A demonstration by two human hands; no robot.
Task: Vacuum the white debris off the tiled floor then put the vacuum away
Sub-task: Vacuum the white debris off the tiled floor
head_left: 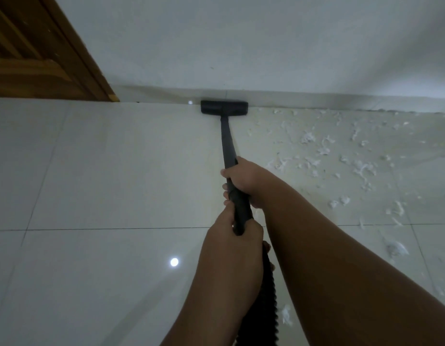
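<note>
A black vacuum wand [226, 141] runs away from me to a flat black floor head [224, 107] that rests on the glossy pale tiles right against the white wall's base. My right hand [243, 179] grips the wand higher up. My left hand [235, 236] holds its lower end, where the ribbed black hose [262, 300] begins and drops between my forearms. White shredded debris [341, 156] is scattered over the tiles to the right of the wand. A small white clump [286, 314] lies near the hose.
A brown wooden door [34, 51] stands at the upper left, meeting the floor beside the wall. The white wall [241, 41] spans the far side. Tiles [104, 171] left of the wand show only grout lines and a bright light reflection [174, 262].
</note>
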